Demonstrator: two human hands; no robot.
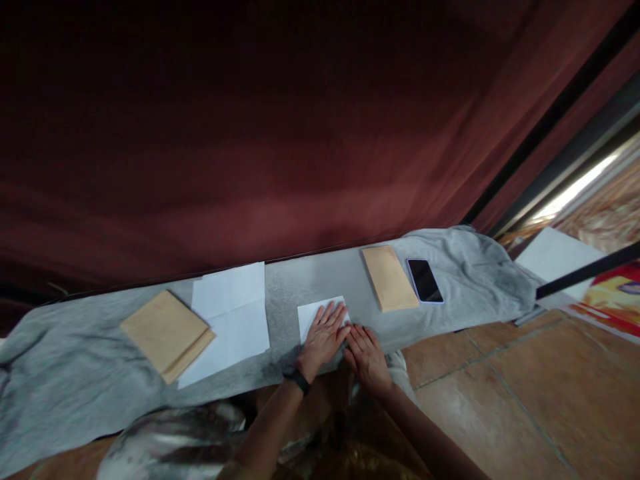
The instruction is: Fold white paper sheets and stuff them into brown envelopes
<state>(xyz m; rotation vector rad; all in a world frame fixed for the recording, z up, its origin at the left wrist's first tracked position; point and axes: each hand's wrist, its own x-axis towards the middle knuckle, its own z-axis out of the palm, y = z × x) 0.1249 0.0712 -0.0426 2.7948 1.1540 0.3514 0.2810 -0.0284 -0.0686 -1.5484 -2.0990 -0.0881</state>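
Note:
My left hand (324, 335) lies flat with fingers spread on a small folded white paper (311, 313) on the grey cloth (75, 353). My right hand (366, 355) rests beside it, fingers stretched forward and pressing at the paper's right edge. A black band sits on my left wrist. Neither hand holds anything.
To the left lie a stack of white sheets (233, 320) and brown envelopes (165, 333). To the right are another brown envelope (389, 277) and a dark phone (425, 281). A dark red curtain (250, 147) hangs behind. Tiled floor (525, 393) and a white sheet (555, 257) are at the right.

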